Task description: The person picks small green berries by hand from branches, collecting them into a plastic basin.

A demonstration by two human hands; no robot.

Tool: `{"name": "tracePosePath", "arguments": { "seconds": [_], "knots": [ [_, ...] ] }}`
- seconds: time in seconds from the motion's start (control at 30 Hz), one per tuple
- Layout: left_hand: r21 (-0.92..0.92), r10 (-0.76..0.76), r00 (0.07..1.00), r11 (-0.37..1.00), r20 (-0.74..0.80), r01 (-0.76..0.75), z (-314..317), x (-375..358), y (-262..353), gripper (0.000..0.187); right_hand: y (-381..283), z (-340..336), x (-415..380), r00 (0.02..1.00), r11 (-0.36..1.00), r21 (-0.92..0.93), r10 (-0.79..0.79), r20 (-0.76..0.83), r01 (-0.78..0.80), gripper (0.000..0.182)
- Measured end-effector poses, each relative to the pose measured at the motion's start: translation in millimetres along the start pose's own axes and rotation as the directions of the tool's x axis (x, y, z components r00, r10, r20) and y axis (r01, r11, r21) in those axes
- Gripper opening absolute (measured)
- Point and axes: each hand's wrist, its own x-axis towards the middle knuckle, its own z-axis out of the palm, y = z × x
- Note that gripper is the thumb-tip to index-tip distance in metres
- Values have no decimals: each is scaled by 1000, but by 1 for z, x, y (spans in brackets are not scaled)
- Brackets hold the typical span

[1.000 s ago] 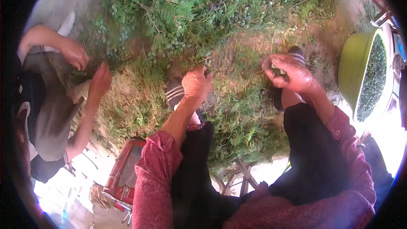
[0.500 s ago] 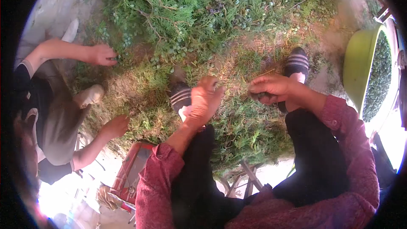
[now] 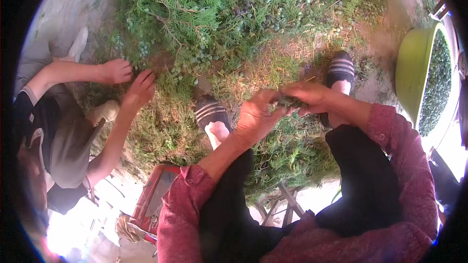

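Note:
Near the centre, my left hand point(image 3: 258, 117) meets my right hand point(image 3: 309, 96). The fingers of both are bent and close together around something small and dark green. It is partly hidden by the fingers, and I cannot make out exactly what it is. Beneath and beyond the hands lie green conifer branches point(image 3: 190, 14) with small bluish cones or berries, and loose cuttings point(image 3: 287, 158) cover the ground between my legs.
At the right stands a lime-green tub point(image 3: 410, 73) filled with small green pieces point(image 3: 435, 87). A co-worker's two hands point(image 3: 139, 90) are over the greenery at the left. A red object point(image 3: 148, 199) and a tan glove point(image 3: 127, 229) lie lower left.
My left hand has moved right and up to my right hand, and their fingers now meet. The co-worker's lower hand has moved up beside the other one.

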Motion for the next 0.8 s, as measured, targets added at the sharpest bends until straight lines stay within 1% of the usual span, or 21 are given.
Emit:
{"name": "tracePosePath", "arguments": {
  "seconds": [0.07, 0.1, 0.13, 0.17, 0.2, 0.23, 0.3, 0.33, 0.37, 0.43, 0.47, 0.53, 0.57, 0.6, 0.63, 0.67, 0.73, 0.77, 0.8],
  "knots": [
    [118, 158, 987, 981, -40, -152, 0, 10, 10, 17, 7, -10, 9, 999, 1000, -22, 12, 29, -11, 28],
    [121, 162, 986, 980, -42, -156, -4, 15, -2, 17, 12, -16, 13, 998, 999, -36, 29, 60, -27, 27],
    [200, 123, 988, 974, -98, -101, -13, 21, -26, 19, 12, -21, 15, 997, 998, -38, 60, 45, -58, 24],
    [275, 85, 984, 961, -156, -39, -18, 25, -44, 21, 10, -23, 13, 997, 998, -40, 54, 48, -52, 24],
    [307, -15, 985, 949, -174, 68, -19, 26, -49, 23, 8, -23, 10, 998, 998, -46, 46, 40, -44, 23],
    [313, -14, 984, 947, -176, 70, -19, 27, -53, 23, 7, -22, 9, 999, 998, -53, 38, 33, -37, 22],
    [443, -67, 989, 889, -136, 121, -17, 33, -55, 24, 8, -25, 13, 998, 997, -69, 29, 47, -26, 23],
    [483, -70, 981, 863, -179, 150, -16, 34, -52, 23, 8, -25, 14, 998, 996, -82, 30, 57, -25, 23],
    [484, -71, 981, 862, -182, 152, -17, 34, -52, 23, 8, -25, 13, 998, 996, -84, 30, 59, -25, 23],
    [458, -171, 968, 857, -181, 237, -19, 36, -51, 22, 4, -21, 10, 999, 994, -103, 40, 17, -38, 25],
    [460, -166, 969, 857, -182, 234, -20, 37, -54, 22, 3, -23, 10, 999, 994, -104, 35, 17, -33, 25],
    [488, -58, 971, 857, -230, 167, -21, 31, -61, 17, 4, -28, 9, 999, 992, -122, 23, 48, -17, 27],
    [488, -57, 972, 857, -226, 164, -18, 28, -64, 17, 4, -28, 8, 999, 993, -119, 22, 46, -16, 27],
    [373, -29, 976, 921, -217, 111, -16, 24, -64, 15, 5, -27, 8, 999, 995, -98, 0, 37, 3, 28],
    [250, -1, 978, 967, -210, 55, -16, 22, -52, 13, 5, -25, 8, 999, 997, -78, -22, 28, 24, 29],
    [245, 69, 985, 969, -157, -29, -11, 15, -38, 17, 5, -21, 8, 999, 997, -74, -21, 27, 23, 29],
    [39, -73, 996, 996, -47, 75, 6, 5, 3, 24, 3, -9, 6, 995, 998, 43, -49, -82, 53, 33],
    [40, -70, 996, 997, -47, 72, 9, 7, 14, 24, 5, -12, 9, 995, 998, 42, -52, -84, 56, 33],
    [66, -13, 999, 998, 38, 10, 11, 9, 23, 27, 9, -16, 16, 999, 995, 81, -52, -15, 53, 31]
  ]
}}
